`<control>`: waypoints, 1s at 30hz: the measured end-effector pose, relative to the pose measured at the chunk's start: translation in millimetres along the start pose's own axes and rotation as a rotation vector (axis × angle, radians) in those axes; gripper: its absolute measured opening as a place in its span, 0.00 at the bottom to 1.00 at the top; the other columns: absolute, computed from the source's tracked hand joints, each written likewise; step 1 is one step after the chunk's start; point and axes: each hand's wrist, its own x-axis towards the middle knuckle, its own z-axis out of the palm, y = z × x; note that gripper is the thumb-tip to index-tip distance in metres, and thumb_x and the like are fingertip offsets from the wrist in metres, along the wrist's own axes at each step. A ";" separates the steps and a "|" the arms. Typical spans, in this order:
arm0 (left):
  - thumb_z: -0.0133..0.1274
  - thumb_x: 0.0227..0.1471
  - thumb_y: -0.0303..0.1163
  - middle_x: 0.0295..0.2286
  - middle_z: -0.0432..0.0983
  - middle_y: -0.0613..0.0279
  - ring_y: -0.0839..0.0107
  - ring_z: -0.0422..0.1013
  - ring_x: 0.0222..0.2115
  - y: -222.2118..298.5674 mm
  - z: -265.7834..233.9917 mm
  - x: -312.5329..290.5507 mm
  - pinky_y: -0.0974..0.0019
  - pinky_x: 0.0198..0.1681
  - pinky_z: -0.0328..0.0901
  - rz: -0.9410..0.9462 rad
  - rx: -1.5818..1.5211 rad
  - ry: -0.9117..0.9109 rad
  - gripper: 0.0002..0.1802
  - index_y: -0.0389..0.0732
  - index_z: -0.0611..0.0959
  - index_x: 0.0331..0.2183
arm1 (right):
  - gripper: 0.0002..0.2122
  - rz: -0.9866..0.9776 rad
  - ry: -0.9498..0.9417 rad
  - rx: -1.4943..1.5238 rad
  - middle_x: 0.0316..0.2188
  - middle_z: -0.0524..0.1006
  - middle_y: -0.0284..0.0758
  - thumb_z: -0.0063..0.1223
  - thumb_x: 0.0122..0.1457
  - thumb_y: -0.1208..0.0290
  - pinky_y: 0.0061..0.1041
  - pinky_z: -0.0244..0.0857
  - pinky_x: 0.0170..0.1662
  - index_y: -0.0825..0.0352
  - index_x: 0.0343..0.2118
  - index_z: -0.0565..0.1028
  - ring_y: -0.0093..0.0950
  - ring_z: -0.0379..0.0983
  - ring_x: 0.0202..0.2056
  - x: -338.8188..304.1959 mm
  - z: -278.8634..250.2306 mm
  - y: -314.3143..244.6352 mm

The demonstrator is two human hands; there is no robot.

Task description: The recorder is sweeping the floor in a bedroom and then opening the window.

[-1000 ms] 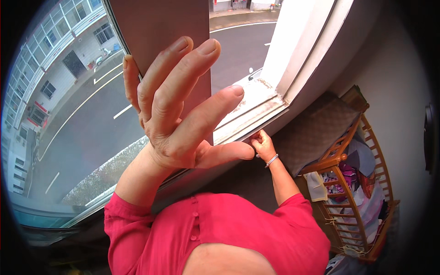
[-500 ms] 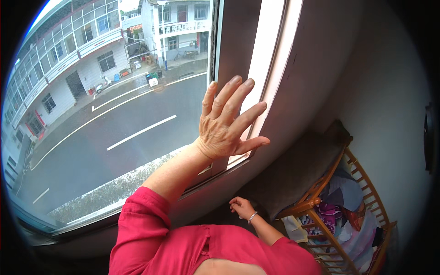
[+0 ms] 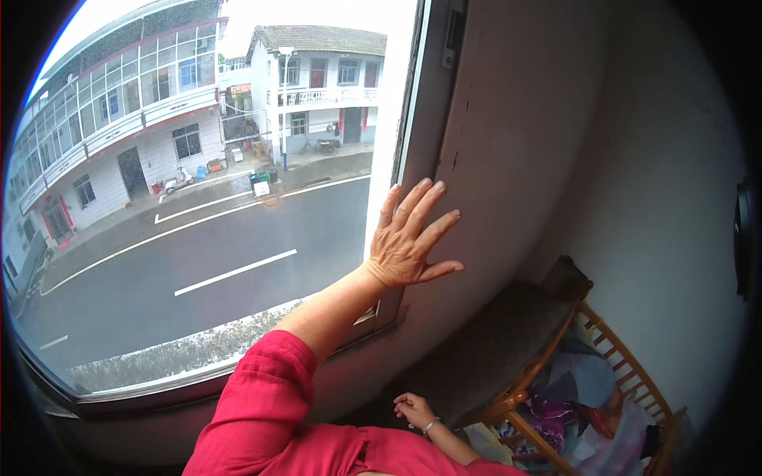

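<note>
My left hand (image 3: 410, 242) is raised with its fingers spread, pressed flat where the dark window frame (image 3: 425, 119) meets the grey wall (image 3: 540, 159). It holds nothing. A red sleeve (image 3: 262, 397) covers that arm up to the elbow. Low down, my right hand (image 3: 414, 410), with a bracelet on the wrist, hangs near the wall under the window. Its fingers are curled and nothing shows in it. The window pane (image 3: 206, 238) looks out over a street.
A wooden slatted rack (image 3: 627, 373) full of mixed clothes stands at the lower right, with a dark padded cover (image 3: 492, 349) over its near end. The window sill (image 3: 159, 389) runs along the lower left. Outside are a road and white buildings.
My left hand has gone from close to the camera out to the right side of the window frame. My right hand has dropped from the sill to lower down by the wall.
</note>
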 end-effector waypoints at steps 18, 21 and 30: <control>0.51 0.43 0.48 0.42 0.64 0.52 0.57 0.58 0.47 101.5 -120.4 -130.9 0.50 0.51 0.49 -0.011 -0.469 -0.206 0.22 0.40 0.73 0.34 | 0.09 0.530 -0.116 1.042 0.35 0.71 0.40 0.40 0.49 0.77 0.37 0.66 0.39 0.62 0.35 0.66 0.37 0.68 0.38 -75.7 70.9 -3.2; 0.51 0.42 0.48 0.41 0.65 0.53 0.57 0.59 0.46 139.7 -151.7 -164.0 0.51 0.50 0.51 -0.079 -0.512 -0.230 0.22 0.40 0.73 0.34 | 0.18 0.415 -0.305 0.925 0.39 0.69 0.38 0.37 0.44 0.87 0.30 0.65 0.41 0.63 0.39 0.66 0.32 0.66 0.44 -89.3 106.2 -43.5; 0.54 0.38 0.47 0.32 0.70 0.59 0.63 0.65 0.38 212.1 -289.6 -271.9 0.55 0.50 0.52 -0.408 -0.317 -0.419 0.21 0.40 0.75 0.31 | 0.17 0.462 -0.773 0.492 0.37 0.70 0.38 0.39 0.45 0.86 0.27 0.65 0.40 0.65 0.40 0.66 0.30 0.68 0.40 -126.3 254.4 -57.1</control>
